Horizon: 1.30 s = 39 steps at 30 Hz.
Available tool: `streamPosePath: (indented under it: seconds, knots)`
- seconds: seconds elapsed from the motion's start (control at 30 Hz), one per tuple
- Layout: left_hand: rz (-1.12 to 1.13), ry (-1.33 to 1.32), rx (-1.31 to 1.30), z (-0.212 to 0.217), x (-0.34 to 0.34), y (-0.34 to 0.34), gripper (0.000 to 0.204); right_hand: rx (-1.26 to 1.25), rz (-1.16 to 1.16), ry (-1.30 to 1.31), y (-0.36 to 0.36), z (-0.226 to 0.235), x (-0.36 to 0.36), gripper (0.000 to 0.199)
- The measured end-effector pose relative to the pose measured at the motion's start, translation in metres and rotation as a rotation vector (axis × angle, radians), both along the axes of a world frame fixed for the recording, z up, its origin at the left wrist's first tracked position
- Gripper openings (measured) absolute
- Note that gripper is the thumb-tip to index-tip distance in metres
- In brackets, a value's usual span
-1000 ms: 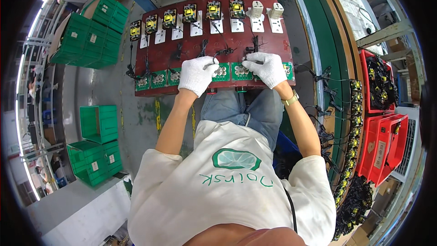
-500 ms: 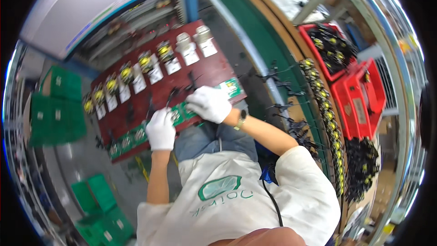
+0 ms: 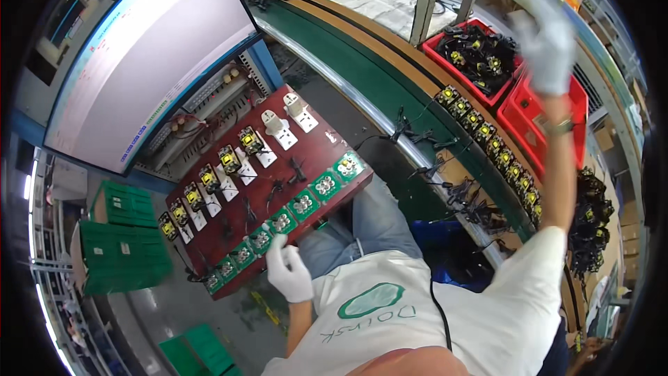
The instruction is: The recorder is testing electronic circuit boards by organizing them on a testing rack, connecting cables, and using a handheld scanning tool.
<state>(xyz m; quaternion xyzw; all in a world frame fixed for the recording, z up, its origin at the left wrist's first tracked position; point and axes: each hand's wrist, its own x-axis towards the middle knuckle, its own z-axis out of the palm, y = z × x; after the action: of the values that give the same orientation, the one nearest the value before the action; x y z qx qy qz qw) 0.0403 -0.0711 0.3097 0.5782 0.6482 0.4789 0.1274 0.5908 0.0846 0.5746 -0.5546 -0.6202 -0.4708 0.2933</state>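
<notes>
White gloves on both hands (image 3: 289, 273), white short-sleeved T-shirt with green emblem, blue jeans, wristwatch on right wrist

Test board (image 3: 271, 188) on the person's lap, left hand (image 3: 289, 271) at its near edge. Monitor (image 3: 146, 49) behind the board. Table (image 3: 390, 76) to the right, bins (image 3: 480, 56) on it, right hand (image 3: 550, 45) raised above the bins.

White gloves are covering the left hand (image 3: 289, 271) and right hand (image 3: 550, 42), while the dark red board (image 3: 278, 160) is showing green-bordered sockets (image 3: 304, 203) and yellow-topped parts (image 3: 228, 158), beside red bins (image 3: 515, 108) and green crates (image 3: 122, 247).
</notes>
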Motion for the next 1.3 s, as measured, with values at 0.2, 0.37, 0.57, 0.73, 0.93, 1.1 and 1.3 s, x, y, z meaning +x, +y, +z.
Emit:
streamPosePath:
  seconds: [0.2, 0.37, 0.57, 0.73, 0.93, 1.1, 1.3]
  knots:
    - [-0.519, 0.02, -0.162, -0.026, 0.03, -0.042, 0.024, -0.323, -0.792, 0.21, -0.073, 0.06, 0.227, 0.079]
    - [-0.872, 0.198, -0.199, -0.057, 0.049, -0.038, 0.02, -0.309, -0.873, -0.077, -0.073, 0.038, 0.211, 0.073]
    - [-0.989, 0.338, -0.238, -0.078, 0.053, -0.028, 0.022, -0.204, 0.063, 0.228, -0.044, -0.023, 0.03, 0.031]
    - [-0.921, 0.322, -0.517, -0.127, 0.027, -0.036, 0.028, -0.704, 0.292, 0.522, 0.041, -0.123, -0.095, 0.038]
    - [-0.646, 0.058, -0.853, -0.15, -0.017, -0.059, 0.034, -0.868, 0.219, 0.747, 0.326, -0.203, -0.144, 0.065]
    - [-0.33, -0.237, -1.13, -0.159, -0.028, -0.051, 0.034, -0.745, -0.223, 0.767, 0.554, -0.222, -0.194, 0.074]
    - [-0.028, -0.633, -1.354, -0.186, -0.035, -0.038, 0.032, -0.723, -0.396, 0.817, 0.632, -0.235, -0.226, 0.077]
